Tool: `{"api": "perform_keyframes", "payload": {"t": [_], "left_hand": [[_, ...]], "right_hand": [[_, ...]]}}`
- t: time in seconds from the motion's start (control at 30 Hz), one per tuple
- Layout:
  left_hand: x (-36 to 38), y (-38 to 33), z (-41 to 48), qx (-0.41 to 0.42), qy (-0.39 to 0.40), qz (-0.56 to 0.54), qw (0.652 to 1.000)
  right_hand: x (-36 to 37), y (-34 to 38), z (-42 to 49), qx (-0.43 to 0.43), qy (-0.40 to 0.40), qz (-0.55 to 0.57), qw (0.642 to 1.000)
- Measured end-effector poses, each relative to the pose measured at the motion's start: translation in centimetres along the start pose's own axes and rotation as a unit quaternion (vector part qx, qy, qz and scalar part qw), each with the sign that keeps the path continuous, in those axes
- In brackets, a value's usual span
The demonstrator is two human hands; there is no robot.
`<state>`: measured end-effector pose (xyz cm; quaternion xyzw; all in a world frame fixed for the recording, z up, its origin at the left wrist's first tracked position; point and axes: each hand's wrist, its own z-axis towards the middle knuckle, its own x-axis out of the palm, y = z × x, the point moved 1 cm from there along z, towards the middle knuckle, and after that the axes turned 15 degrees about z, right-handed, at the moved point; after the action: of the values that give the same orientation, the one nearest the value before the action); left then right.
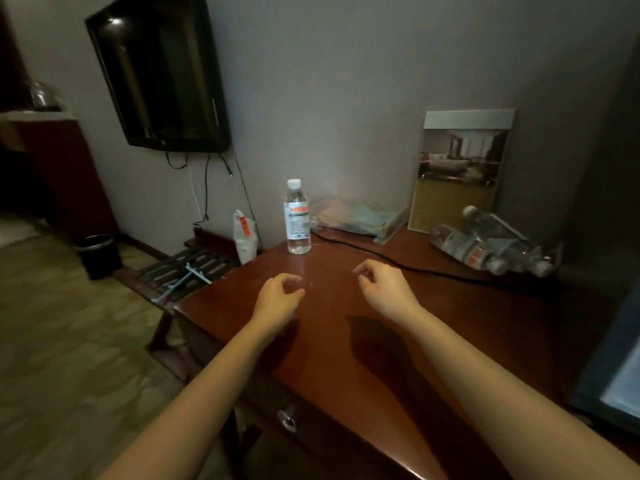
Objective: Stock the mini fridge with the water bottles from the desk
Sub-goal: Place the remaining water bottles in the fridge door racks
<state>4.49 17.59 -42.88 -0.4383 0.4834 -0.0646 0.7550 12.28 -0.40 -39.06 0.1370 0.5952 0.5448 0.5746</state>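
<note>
Water bottle (298, 218) with a white cap is standing upright near the back left corner of the desk (398, 358), clear and full, its label facing forward. At the back right of the same desk, a bundle of bottles (491, 245) is lying on its side with the caps pointing toward the right front, seemingly wrapped in clear film. Between the two, a black cable (398, 263) is running across the wood. A clear tray (360, 218) is sitting against the wall beside a leaning picture stand (462, 171).

The left hand (277, 297) is hovering over the desk just in front of the upright bottle, fingers loosely curled and holding nothing. The right hand (386, 289) is hanging alongside it, a little apart, its fingers likewise loosely curled and empty, and its shadow is falling on the wood beneath. Neither hand is touching a bottle.

A dark screen (159, 74) is hanging on the wall at upper left. A white bag (244, 239) is leaning beside the desk's left edge, and a black bin (98, 256) is standing on the floor.
</note>
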Motion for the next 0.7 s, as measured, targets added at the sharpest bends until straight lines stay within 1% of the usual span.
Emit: {"api": "perform_keyframes", "payload": {"t": [0.07,0.13,0.2,0.27,0.37,0.53,0.7], "left_hand": [[0.6,0.6,2.8,-0.052,0.009,-0.054,0.997],[1.1,0.7,5.7,-0.089,0.007,-0.081,0.993],[1.6,0.6,8.7,-0.110,-0.005,-0.101,0.989],[2.0,0.6,11.4,-0.123,-0.012,-0.121,0.985],[2.8,0.9,14.6,-0.122,-0.010,-0.152,0.981],[4.3,1.8,18.5,-0.108,0.003,-0.173,0.979],[5.3,1.9,21.1,-0.099,0.028,-0.205,0.973]], "right_hand": [[1.5,-0.6,2.8,0.014,-0.005,0.030,0.999],[2.9,-1.1,5.5,0.026,-0.002,0.060,0.998],[4.1,-1.4,8.2,0.041,0.001,0.094,0.995],[5.2,-1.6,10.5,0.064,-0.005,0.156,0.986],[6.7,-2.3,13.3,0.095,-0.013,0.241,0.966],[8.7,-3.7,16.3,0.126,0.025,0.308,0.943],[9.9,-4.4,17.6,0.108,0.054,0.343,0.931]]}}
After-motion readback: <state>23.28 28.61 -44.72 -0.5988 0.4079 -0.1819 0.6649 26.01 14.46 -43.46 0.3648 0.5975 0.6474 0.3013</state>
